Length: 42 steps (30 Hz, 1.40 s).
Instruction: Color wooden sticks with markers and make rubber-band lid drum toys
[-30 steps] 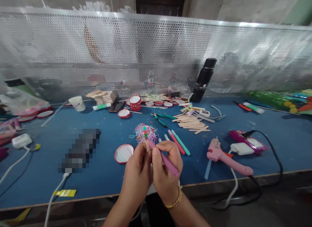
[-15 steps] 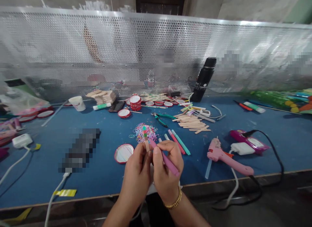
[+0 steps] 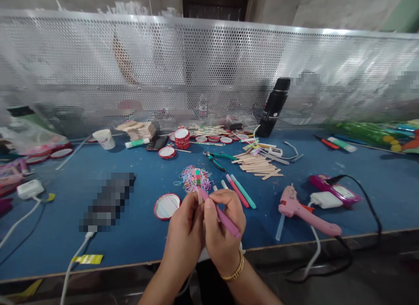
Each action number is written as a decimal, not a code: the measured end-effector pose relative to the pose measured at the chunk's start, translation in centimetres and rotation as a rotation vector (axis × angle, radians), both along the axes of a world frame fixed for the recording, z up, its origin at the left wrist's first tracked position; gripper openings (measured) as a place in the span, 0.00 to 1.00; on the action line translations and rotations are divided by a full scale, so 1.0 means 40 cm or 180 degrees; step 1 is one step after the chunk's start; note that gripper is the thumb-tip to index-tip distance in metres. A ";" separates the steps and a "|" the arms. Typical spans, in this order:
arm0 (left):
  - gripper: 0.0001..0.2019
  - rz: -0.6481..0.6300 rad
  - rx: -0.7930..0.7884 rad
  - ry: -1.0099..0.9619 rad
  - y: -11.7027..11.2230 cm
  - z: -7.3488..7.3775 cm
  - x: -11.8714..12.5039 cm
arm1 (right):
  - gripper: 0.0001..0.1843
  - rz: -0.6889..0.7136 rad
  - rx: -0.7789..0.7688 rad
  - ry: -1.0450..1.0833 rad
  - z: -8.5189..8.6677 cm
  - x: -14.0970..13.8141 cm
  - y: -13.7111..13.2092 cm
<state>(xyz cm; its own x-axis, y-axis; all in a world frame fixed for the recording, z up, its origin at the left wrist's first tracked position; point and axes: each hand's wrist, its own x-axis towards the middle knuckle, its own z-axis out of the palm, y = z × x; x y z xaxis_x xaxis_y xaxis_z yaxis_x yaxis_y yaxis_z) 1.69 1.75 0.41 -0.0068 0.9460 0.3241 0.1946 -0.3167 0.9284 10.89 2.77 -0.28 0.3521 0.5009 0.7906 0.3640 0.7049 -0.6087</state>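
Note:
Upright in my left hand (image 3: 185,226), pinched near its lower part, is a wooden craft stick (image 3: 198,178) with green and red colour bands toward its top. My right hand (image 3: 225,224) grips a pink marker pen (image 3: 227,222), whose tip end meets the stick just below the bands; the exact contact is partly hidden by the pen. Just beyond the stick lies a loose pile of coloured rubber bands (image 3: 186,180). A red-rimmed lid (image 3: 166,206) lies left of my left hand. More markers (image 3: 242,191), pink and turquoise, rest beyond my right hand.
Pliers (image 3: 216,161) and plain craft sticks (image 3: 258,165) lie farther back. On the right are a pink glue gun (image 3: 304,213) and cables. A phone (image 3: 108,202) with its cord is at left. A black bottle (image 3: 274,107) stands by the perforated metal screen (image 3: 157,69).
The top of the craft stick has shifted slightly right and down, and it stands straighter against the marker. Both hands stay nearly in place.

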 end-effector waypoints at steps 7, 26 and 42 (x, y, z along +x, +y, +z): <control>0.09 -0.0007 -0.0019 0.0003 0.001 -0.001 -0.003 | 0.03 0.0033 -0.0122 0.0120 -0.011 0.003 0.002; 0.09 -0.0033 -0.0024 -0.0070 0.002 -0.002 -0.001 | 0.04 0.0108 -0.0034 0.0166 -0.013 0.005 0.005; 0.08 -0.0060 -0.0005 -0.0036 -0.001 -0.001 -0.003 | 0.03 0.0076 0.0024 0.0097 -0.009 0.005 0.002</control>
